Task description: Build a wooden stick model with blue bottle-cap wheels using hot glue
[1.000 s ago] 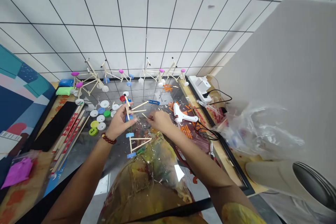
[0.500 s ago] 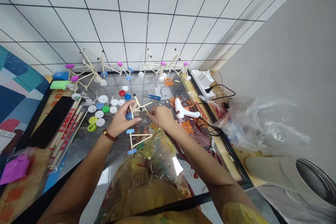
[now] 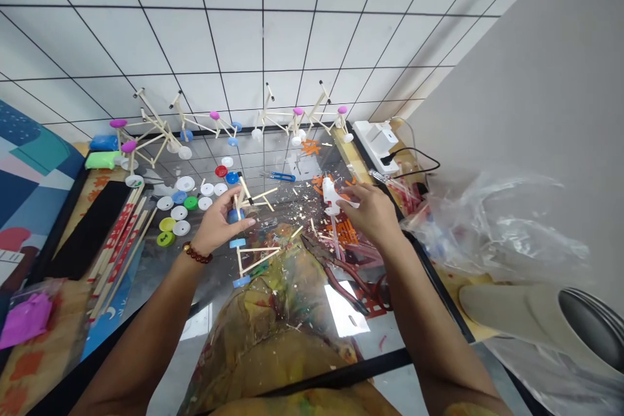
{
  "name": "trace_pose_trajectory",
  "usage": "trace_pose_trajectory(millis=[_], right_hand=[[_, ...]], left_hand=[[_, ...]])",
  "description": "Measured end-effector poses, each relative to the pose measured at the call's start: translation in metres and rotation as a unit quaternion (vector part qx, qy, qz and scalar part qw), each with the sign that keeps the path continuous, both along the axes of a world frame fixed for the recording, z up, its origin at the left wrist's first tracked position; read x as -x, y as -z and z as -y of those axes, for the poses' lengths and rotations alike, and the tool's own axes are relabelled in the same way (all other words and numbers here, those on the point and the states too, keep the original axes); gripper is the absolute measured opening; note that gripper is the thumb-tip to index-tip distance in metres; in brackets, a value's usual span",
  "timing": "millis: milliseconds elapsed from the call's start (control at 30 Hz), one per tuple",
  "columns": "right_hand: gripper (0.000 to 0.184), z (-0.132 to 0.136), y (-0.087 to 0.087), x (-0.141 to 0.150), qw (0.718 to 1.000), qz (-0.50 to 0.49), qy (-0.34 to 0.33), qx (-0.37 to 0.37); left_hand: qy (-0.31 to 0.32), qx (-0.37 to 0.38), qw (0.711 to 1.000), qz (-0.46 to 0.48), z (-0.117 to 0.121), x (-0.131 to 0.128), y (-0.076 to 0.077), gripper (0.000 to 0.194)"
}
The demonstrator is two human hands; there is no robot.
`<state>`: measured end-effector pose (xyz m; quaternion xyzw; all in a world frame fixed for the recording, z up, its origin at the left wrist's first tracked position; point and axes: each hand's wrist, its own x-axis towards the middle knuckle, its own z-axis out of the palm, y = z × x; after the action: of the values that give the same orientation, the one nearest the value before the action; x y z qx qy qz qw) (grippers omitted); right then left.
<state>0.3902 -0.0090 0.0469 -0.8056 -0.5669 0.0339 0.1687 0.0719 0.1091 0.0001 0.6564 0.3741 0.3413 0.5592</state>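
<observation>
My left hand [image 3: 219,224] is clenched on a small frame of wooden sticks [image 3: 256,198]. The thumb and fingers pinch it close to a blue cap [image 3: 235,215], so the frame is lifted above the shiny table top [image 3: 385,364] and its joints stay in my view. My right hand [image 3: 368,211] grasps a white hot glue gun [image 3: 330,195], the fingers closed around its body, and holds it up from the table.

Just below the glue gun lie red-handled pliers [image 3: 336,276], placed within easy reach of this hand. Small wood chips [image 3: 307,214] are scattered to the left of the gun. Farther left, a second stick frame [image 3: 258,257] lies flat with blue caps at its ends, and blue-handled scissors [image 3: 283,177] lie beyond the gun's upper left. Far to the left of the gun are many colored caps [image 3: 180,205] and a bundle of long sticks [image 3: 121,253]. Behind it, finished stick models with pink caps [image 3: 229,123] stand in a row.
</observation>
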Motion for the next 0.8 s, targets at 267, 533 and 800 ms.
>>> trace_pose_trajectory(millis=[267, 533, 800], right_hand=[[0.029, 0.003, 0.015, -0.016, 0.996, -0.010, -0.080, 0.044], [0.048, 0.008, 0.011, -0.017, 0.994, -0.006, -0.038, 0.107], [0.044, 0.006, 0.019, -0.013, 0.991, 0.023, 0.002, 0.135]], left_hand=[[-0.009, -0.021, 1.000, -0.009, 0.002, -0.002, -0.001, 0.080], [-0.010, -0.031, 0.999, 0.013, 0.000, -0.003, 0.005, 0.078], [0.004, -0.023, 0.999, 0.049, -0.002, -0.004, 0.004, 0.079]])
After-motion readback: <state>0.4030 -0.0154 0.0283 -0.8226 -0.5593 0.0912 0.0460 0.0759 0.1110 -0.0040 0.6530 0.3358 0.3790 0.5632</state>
